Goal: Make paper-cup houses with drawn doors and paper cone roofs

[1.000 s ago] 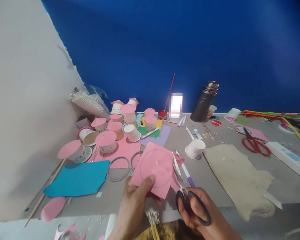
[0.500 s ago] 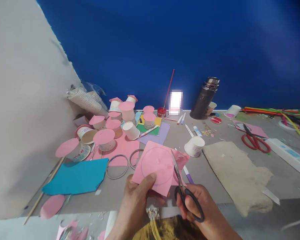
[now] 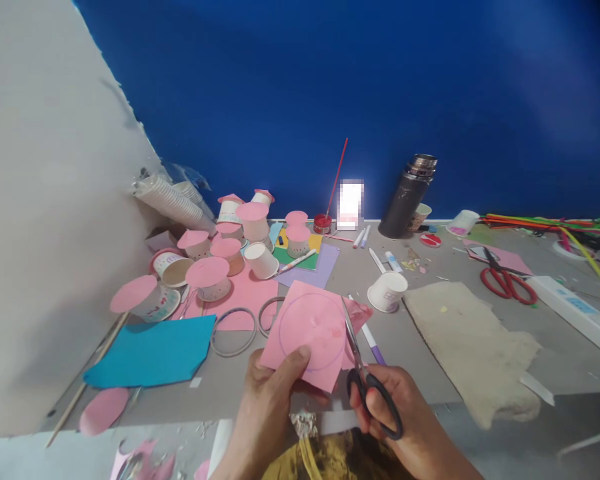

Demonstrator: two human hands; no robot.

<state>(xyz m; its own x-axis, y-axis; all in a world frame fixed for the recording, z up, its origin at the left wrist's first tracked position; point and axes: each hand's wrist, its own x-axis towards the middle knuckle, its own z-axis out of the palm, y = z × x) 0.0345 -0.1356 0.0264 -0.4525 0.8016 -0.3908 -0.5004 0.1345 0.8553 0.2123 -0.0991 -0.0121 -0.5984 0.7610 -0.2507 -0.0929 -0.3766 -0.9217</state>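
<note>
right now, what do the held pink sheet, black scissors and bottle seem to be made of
Held pink sheet: probably paper, matte; thin, with a drawn line. Black scissors: likely metal blades, by their grey sheen; smooth handles look plastic. Bottle: probably metal; shiny silvery neck, scuffed dark coat below.

Mustard-yellow clothing (image 3: 353, 461), blotched black.

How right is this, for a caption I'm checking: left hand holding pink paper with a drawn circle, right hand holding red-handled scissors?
The handle colour is wrong: the head view shows black-handled scissors in the right hand; the left hand holds pink paper.
</note>
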